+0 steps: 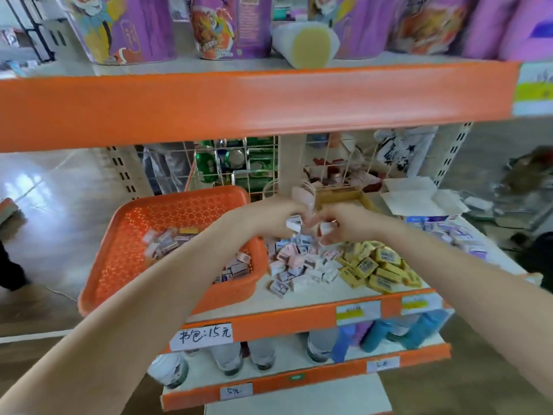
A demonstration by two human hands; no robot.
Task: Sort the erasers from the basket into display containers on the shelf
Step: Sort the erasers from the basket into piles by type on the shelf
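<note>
Mid-sort. L hand [269, 218] pinches eraser [294, 224]; R hand [348, 221] grips another, hands nearly touching. Next, prob.: drop each w/ matching pile on shelf [311, 293], then back to basket [98, 274].

Bright, even shop light is washing over a soft, wide-angle view.
Daylight is glaring in pale patches off the glossy floor [33, 181] at left, and only faint shadows are falling under the arms. The orange shelf edge [239, 97] is bowing with lens distortion, and the purple packs [134, 28] above it are smearing out of focus. Motion blur is softening the left hand [269, 217], the right hand [347, 223] and the erasers [294, 224] they are pinching.
</note>
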